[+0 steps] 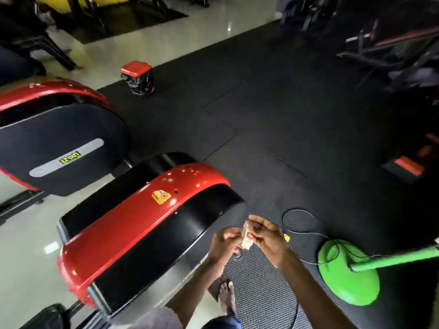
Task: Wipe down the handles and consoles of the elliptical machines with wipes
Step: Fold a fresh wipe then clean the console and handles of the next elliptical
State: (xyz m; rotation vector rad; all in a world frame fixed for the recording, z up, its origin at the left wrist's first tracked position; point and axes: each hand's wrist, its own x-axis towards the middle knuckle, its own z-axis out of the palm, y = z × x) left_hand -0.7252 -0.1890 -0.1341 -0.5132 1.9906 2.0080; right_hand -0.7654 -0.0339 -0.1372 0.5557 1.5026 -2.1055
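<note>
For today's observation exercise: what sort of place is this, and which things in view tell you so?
Most likely a gym. Two red and black elliptical machines stand on the left, black rubber floor mats cover the ground, and a barbell rack shows dimly at the top right.

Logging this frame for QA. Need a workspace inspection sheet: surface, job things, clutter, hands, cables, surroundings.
Surface: black rubber mat, seams visible; glossy pale floor under the machines.
Job's things: wipe, small and whitish, held between both hands; near elliptical with red and black housing; second elliptical beyond it. Handles and consoles not in view.
Clutter: green base with green pole on the mat; red-lidded bin with a black liner.
Hands: left hand and right hand both pinch the wipe, off the machine.
Cables: thin black cord looped on the mat by the green base.
Surroundings: dark gym equipment at the far right; bare foot below.
</note>
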